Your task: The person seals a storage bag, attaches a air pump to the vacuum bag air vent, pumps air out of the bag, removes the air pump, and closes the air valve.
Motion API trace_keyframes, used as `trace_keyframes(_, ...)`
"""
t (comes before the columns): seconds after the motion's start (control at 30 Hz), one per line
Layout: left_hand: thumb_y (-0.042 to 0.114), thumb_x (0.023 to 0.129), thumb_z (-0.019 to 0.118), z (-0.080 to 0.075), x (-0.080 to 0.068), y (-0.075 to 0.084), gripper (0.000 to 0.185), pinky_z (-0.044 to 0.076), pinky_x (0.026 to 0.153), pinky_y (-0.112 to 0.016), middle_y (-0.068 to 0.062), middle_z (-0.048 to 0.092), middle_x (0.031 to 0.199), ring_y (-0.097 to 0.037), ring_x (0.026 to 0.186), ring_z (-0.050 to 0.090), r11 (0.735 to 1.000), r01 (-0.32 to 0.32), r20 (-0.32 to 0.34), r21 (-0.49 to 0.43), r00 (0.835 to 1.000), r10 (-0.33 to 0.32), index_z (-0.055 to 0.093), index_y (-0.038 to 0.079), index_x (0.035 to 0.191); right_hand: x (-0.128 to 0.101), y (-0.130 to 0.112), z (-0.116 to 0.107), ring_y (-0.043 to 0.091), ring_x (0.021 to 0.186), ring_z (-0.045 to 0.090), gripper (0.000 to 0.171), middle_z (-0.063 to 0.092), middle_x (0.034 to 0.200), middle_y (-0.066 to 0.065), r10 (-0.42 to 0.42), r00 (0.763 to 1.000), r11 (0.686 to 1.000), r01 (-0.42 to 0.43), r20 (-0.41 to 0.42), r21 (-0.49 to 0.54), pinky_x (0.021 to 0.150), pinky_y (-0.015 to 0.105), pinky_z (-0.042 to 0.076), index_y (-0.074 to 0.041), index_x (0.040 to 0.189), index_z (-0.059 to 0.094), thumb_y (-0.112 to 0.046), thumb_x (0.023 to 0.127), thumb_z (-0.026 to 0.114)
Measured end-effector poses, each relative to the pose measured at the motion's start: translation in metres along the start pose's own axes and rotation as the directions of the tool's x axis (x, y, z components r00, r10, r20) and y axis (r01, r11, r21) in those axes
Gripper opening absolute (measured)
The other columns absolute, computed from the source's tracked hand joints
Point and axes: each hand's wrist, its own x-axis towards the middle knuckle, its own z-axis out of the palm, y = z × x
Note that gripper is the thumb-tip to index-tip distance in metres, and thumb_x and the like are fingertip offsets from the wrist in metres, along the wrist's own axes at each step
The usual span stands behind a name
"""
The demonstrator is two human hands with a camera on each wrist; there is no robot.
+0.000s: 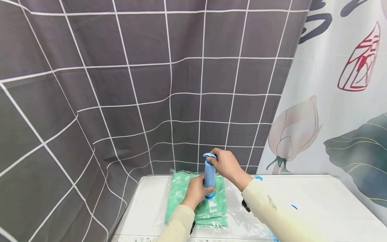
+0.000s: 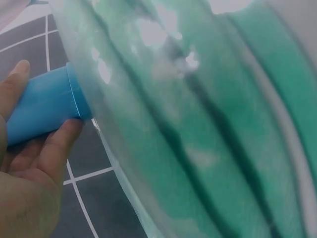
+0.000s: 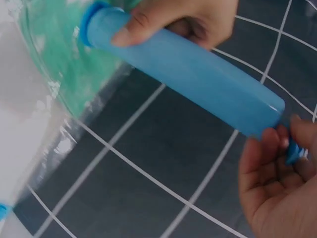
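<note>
A blue hand pump (image 1: 210,174) stands upright on a clear plastic bag (image 1: 215,220) with folded green cloth (image 1: 179,188) inside. My left hand (image 1: 195,191) grips the lower part of the pump's barrel, thumb across its front. At the top, my right hand (image 1: 226,164) holds the pump's handle (image 1: 210,155), which sits just above the barrel. In the left wrist view the pump's collar (image 2: 78,91) meets the bag's plastic. The right wrist view shows the right fingers (image 3: 270,156) curled at the barrel's upper end, mostly covering the handle.
The bag lies on a white table (image 1: 148,198), its loose plastic spreading right under the right forearm. Small blue pieces (image 1: 294,207) show along the right side. A dark grid-patterned curtain (image 1: 187,134) hangs right behind the table, and a flower-printed curtain (image 1: 290,148) at right.
</note>
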Motion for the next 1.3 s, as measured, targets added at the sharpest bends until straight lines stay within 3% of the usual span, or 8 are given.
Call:
trace_keyframes(0.2, 0.023, 0.093, 0.097, 0.001, 0.0, -0.002, 0.054, 0.072, 0.09, -0.048, -0.017, 0.085, 0.122, -0.033, 0.107, 0.084, 1.0, 0.024, -0.009, 0.013, 1.0, -0.024, 0.075, 0.002, 0.138, 0.007, -0.008, -0.006, 0.015, 0.081, 0.073, 0.02, 0.084, 0.107, 0.007, -0.054, 0.996, 0.99, 0.063, 0.073, -0.127, 0.065, 0.034, 0.059, -0.012, 0.125, 0.079, -0.027, 0.113, 0.073)
trace_keyframes(0.37, 0.022, 0.093, 0.097, -0.001, 0.002, 0.001, 0.053, 0.072, 0.091, -0.05, -0.018, 0.085, 0.121, -0.034, 0.106, 0.084, 1.0, 0.018, -0.007, 0.015, 1.0, -0.018, 0.075, 0.0, 0.135, 0.014, -0.013, -0.02, 0.019, 0.083, 0.074, 0.018, 0.082, 0.109, 0.007, -0.091, 0.995, 0.979, 0.096, 0.036, -0.182, 0.066, 0.039, 0.06, -0.014, 0.12, 0.079, -0.029, 0.113, 0.073)
trace_keyframes(0.5, 0.021, 0.092, 0.098, -0.001, 0.002, 0.003, 0.051, 0.072, 0.092, -0.052, -0.019, 0.085, 0.121, -0.035, 0.106, 0.084, 1.0, 0.019, -0.02, 0.012, 1.0, -0.019, 0.076, 0.0, 0.133, 0.024, -0.02, -0.041, 0.025, 0.089, 0.077, 0.018, 0.081, 0.108, 0.007, -0.133, 0.991, 0.976, 0.129, -0.014, -0.174, 0.07, 0.047, 0.063, -0.014, 0.119, 0.079, -0.029, 0.113, 0.071)
trace_keyframes(0.77, 0.019, 0.091, 0.098, 0.002, 0.001, 0.004, 0.051, 0.072, 0.092, -0.052, -0.021, 0.085, 0.121, -0.037, 0.107, 0.085, 1.0, -0.003, -0.028, -0.006, 1.0, 0.002, 0.076, -0.001, 0.133, 0.043, -0.049, -0.101, 0.028, 0.092, 0.073, 0.023, 0.08, 0.111, 0.009, -0.17, 0.983, 0.972, 0.156, -0.069, -0.177, 0.074, 0.051, 0.061, -0.012, 0.123, 0.077, -0.032, 0.115, 0.068)
trace_keyframes(0.9, 0.017, 0.092, 0.097, 0.001, -0.002, 0.005, 0.052, 0.072, 0.093, -0.055, -0.024, 0.084, 0.122, -0.041, 0.109, 0.084, 0.999, -0.008, -0.024, -0.034, 1.0, 0.008, 0.075, -0.003, 0.134, 0.047, -0.06, -0.119, 0.031, 0.095, 0.073, 0.025, 0.08, 0.114, 0.009, -0.172, 0.981, 0.97, 0.154, -0.085, -0.186, 0.078, 0.055, 0.061, -0.012, 0.125, 0.077, -0.033, 0.115, 0.068)
trace_keyframes(1.1, 0.018, 0.093, 0.097, 0.001, -0.002, 0.006, 0.053, 0.072, 0.093, -0.055, -0.024, 0.084, 0.123, -0.04, 0.11, 0.084, 1.0, -0.007, -0.019, -0.029, 1.0, 0.006, 0.074, -0.003, 0.136, 0.045, -0.052, -0.109, 0.033, 0.1, 0.073, 0.027, 0.078, 0.118, 0.012, -0.155, 0.983, 0.977, 0.137, -0.099, -0.166, 0.086, 0.057, 0.062, -0.008, 0.13, 0.074, -0.03, 0.117, 0.065)
trace_keyframes(1.3, 0.02, 0.092, 0.098, 0.002, -0.001, 0.003, 0.052, 0.072, 0.093, -0.054, -0.021, 0.085, 0.122, -0.038, 0.108, 0.084, 1.0, 0.006, -0.012, -0.023, 1.0, -0.006, 0.076, -0.001, 0.134, 0.032, -0.029, -0.065, 0.029, 0.095, 0.077, 0.022, 0.079, 0.111, 0.009, -0.162, 0.986, 0.973, 0.152, -0.047, -0.177, 0.08, 0.057, 0.065, -0.011, 0.123, 0.076, -0.03, 0.114, 0.068)
